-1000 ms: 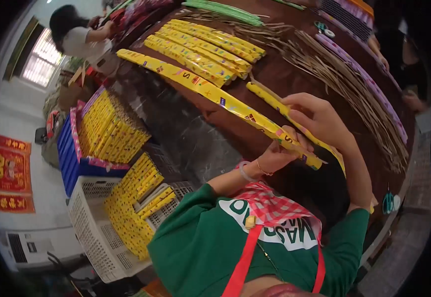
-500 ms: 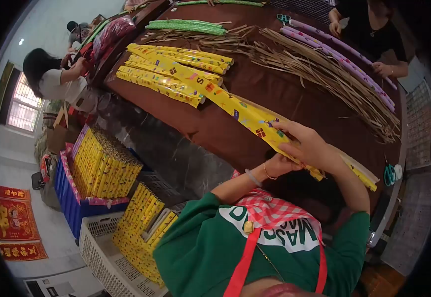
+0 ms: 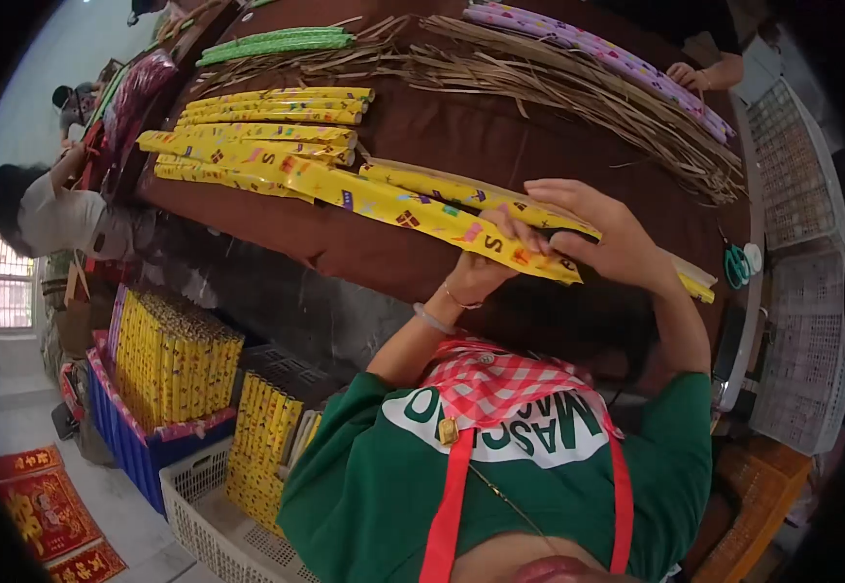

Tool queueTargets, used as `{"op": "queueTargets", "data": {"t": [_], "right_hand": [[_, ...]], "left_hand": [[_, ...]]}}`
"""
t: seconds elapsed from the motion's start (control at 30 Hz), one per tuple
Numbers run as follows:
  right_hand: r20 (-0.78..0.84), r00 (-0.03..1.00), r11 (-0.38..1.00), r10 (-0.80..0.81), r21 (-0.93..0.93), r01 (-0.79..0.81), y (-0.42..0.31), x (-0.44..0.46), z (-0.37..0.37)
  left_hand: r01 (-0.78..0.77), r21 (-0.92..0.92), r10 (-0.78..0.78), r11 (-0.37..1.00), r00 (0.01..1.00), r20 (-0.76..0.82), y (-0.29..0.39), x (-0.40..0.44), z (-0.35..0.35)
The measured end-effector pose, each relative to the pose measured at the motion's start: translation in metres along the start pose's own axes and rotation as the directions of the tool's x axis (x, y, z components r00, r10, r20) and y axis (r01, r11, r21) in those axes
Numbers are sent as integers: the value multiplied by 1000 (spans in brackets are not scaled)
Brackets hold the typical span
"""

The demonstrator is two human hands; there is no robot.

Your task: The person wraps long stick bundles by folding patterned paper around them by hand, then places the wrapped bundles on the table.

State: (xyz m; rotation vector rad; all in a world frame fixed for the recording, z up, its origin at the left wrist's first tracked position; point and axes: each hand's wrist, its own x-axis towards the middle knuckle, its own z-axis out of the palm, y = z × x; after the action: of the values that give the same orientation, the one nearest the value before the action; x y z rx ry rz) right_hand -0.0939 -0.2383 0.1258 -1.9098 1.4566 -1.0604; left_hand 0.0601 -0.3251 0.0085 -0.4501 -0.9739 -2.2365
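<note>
A long yellow strip of printed wrapping paper (image 3: 384, 202) slants across the front of the table. My left hand (image 3: 481, 275) grips it from below near its right end, fingers curled over the edge. Above that end is my right hand (image 3: 612, 228), its fingers extended and the thumb apart, close to the paper; whether it pinches anything I cannot make out. Just behind lies another yellow printed piece with a brownish edge (image 3: 422, 180), running under my right hand. To the left, several yellow printed rolls (image 3: 277, 107) lie in a pile, partly under the strip's far end.
Dry brown strips (image 3: 588, 92) spread across the brown-covered table (image 3: 500, 131), beside green rolls (image 3: 277, 44) and purple rolls (image 3: 607, 58). Teal scissors (image 3: 736, 264) lie right. A blue crate (image 3: 131, 428) and white basket (image 3: 189, 486) hold yellow rolls. A co-worker's hand (image 3: 687, 76) rests opposite.
My view has shifted, so the table things sit further left and higher. The yellow strip lies at a flatter slant, and my hands have moved apart a little around its near end.
</note>
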Motion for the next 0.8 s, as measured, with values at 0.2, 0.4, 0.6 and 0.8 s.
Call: {"op": "queueTargets", "data": {"t": [0.2, 0.4, 0.6, 0.8], "right_hand": [[-234, 934, 800, 271, -484, -354, 77, -79, -58], [-155, 827, 675, 540, -507, -536, 99, -148, -66], [-111, 801, 651, 589, -522, -551, 114, -158, -52], [-90, 841, 765, 534, -373, -526, 139, -173, -52]], "left_hand": [[-26, 203, 89, 979, 948, -306, 61, -35, -6], [193, 430, 178, 882, 707, -684, 75, -95, -1], [270, 443, 281, 855, 476, -833, 61, -83, 19], [51, 444, 411, 895, 293, -863, 101, -147, -11]]}}
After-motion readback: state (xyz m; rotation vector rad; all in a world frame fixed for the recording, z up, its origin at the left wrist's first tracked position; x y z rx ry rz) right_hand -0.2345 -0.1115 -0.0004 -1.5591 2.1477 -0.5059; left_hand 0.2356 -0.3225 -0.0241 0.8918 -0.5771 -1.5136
